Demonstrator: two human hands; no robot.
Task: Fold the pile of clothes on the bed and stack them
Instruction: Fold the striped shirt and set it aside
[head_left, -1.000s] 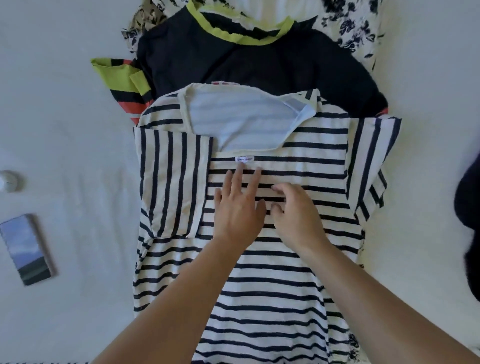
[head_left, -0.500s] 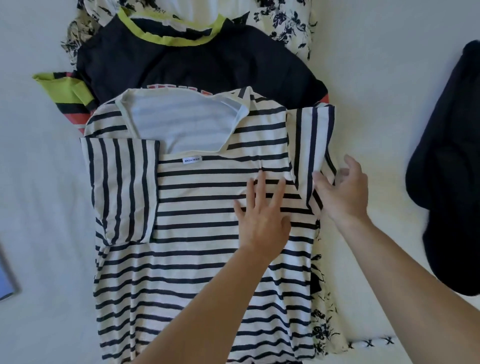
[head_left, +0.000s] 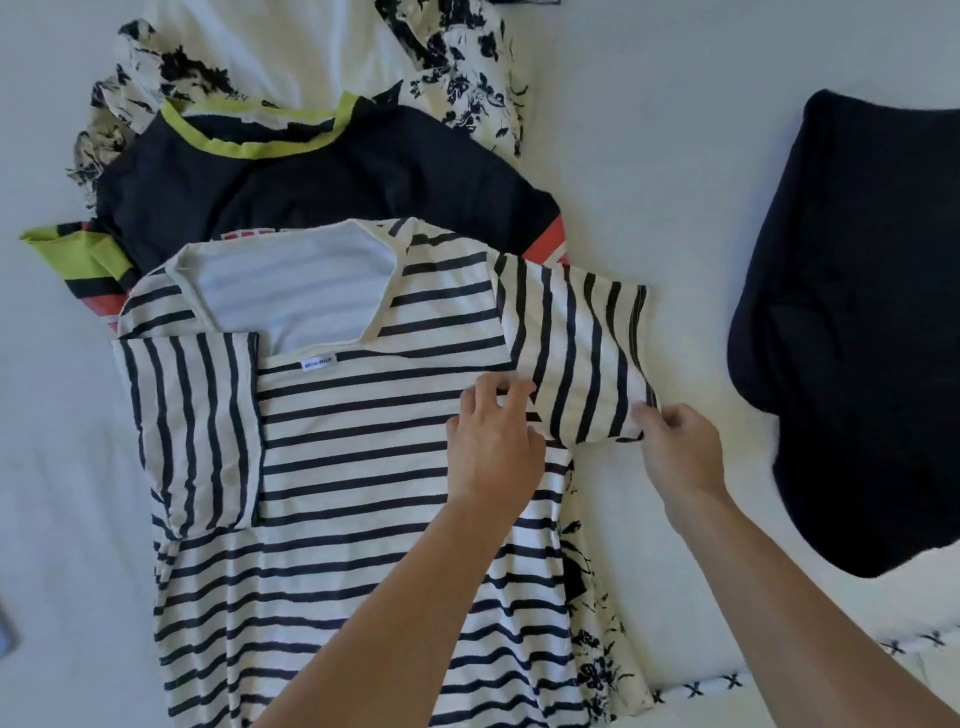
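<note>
Stripes fill mid-bed: the striped shirt (head_left: 363, 467) lies flat atop a dark jersey (head_left: 311, 192) at 12 o'clock. The left hand (head_left: 493, 447) presses flat, fingers spread, at the armpit; the right hand (head_left: 675, 452) pinches the sleeve (head_left: 576, 353) hem at 3 o'clock.

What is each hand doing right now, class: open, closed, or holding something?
Left hand: open, pressing flat on the striped shirt.
Right hand: closed, pinching the hem of the shirt's unfolded sleeve.
</note>
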